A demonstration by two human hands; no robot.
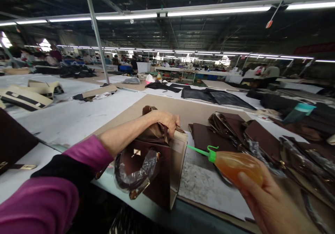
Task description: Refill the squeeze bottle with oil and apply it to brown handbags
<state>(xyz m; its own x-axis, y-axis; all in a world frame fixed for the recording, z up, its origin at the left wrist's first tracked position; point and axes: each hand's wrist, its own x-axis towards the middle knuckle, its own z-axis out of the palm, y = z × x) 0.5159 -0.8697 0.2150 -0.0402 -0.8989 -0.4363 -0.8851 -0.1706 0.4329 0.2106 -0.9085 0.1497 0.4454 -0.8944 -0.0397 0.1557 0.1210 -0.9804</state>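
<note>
A dark brown handbag stands upright at the near edge of the workbench, its handle wrapped in clear plastic. My left hand rests on the bag's top, fingers curled over the tan stuffing and the rim. My right hand holds an orange squeeze bottle with a green nozzle. The nozzle tip points left at the bag's pale side edge, close to it.
Brown leather pieces and plastic-wrapped straps are heaped on the right. A teal-capped bottle stands behind them. Black fabric lies further back. Another dark bag sits at the left. People work at distant tables.
</note>
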